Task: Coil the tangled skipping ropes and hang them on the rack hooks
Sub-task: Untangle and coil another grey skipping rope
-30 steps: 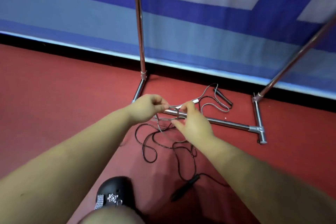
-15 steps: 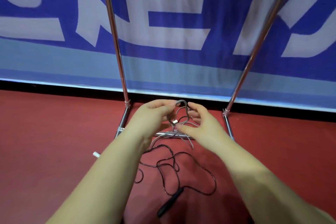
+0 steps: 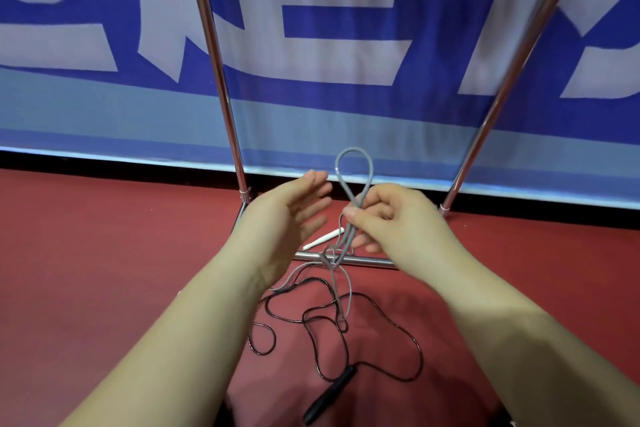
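Left hand [image 3: 294,208]: open, fingers straight and spread, palm turned inward, holding nothing; it hovers just beside the grey loop, apart from it.

Grey rope [image 3: 354,180]: a small loop stands up above the right hand, two strands crossing at the pinch, then running down to a knot-like snarl [image 3: 330,258] in front of the rack's floor bar [image 3: 367,261]. Judged light and limp but with some spring, since the loop holds its own shape. Its white handle [image 3: 323,238] lies on the floor behind the bar.

Right hand [image 3: 388,215]: thumb and forefinger pinch the grey strands at the crossing, other fingers curled beneath.

Black rope [image 3: 384,340]: thin, glossy cord sprawled in loose curls on the red floor [image 3: 104,270] below both forearms, black handle [image 3: 330,395] nearest the camera. Looks slick; likely to slide through a light pinch. Better hold: a handle, or several strands gathered together.

In the way: grey and black strands overlap near the snarl, so lifting one probably drags the other. Whether the grey rope wraps the bar or only lies across it cannot be told. Rack uprights [image 3: 214,62] rise either side, before a blue banner [image 3: 346,10]; no hooks in view.
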Tool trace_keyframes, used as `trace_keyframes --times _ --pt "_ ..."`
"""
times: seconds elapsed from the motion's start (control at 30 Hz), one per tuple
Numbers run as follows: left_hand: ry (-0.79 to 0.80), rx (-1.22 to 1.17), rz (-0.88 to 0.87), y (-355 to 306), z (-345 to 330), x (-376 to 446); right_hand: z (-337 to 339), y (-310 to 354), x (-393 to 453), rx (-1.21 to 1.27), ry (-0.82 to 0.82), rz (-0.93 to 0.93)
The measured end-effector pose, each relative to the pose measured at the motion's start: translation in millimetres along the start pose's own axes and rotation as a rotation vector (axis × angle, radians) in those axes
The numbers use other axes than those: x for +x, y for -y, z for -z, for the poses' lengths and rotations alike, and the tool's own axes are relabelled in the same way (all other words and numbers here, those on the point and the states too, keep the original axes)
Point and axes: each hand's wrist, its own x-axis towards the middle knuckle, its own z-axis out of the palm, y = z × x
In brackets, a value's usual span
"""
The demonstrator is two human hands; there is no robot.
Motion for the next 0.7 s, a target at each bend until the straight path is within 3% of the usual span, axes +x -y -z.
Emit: trace_keyframes --times 0.17,0.57,0.7 --pt "0.228 0.495 -0.068 24 -6 -1 11 8 5 0.321 -0.059 -0.092" --pt "0.252 0.93 -0.282 34 -6 3 32 10 -4 0.553 -0.228 -0.116" --pt "0.16 0.985 -0.355 40 -7 8 37 7 -3 0.546 -0.18 -0.105"
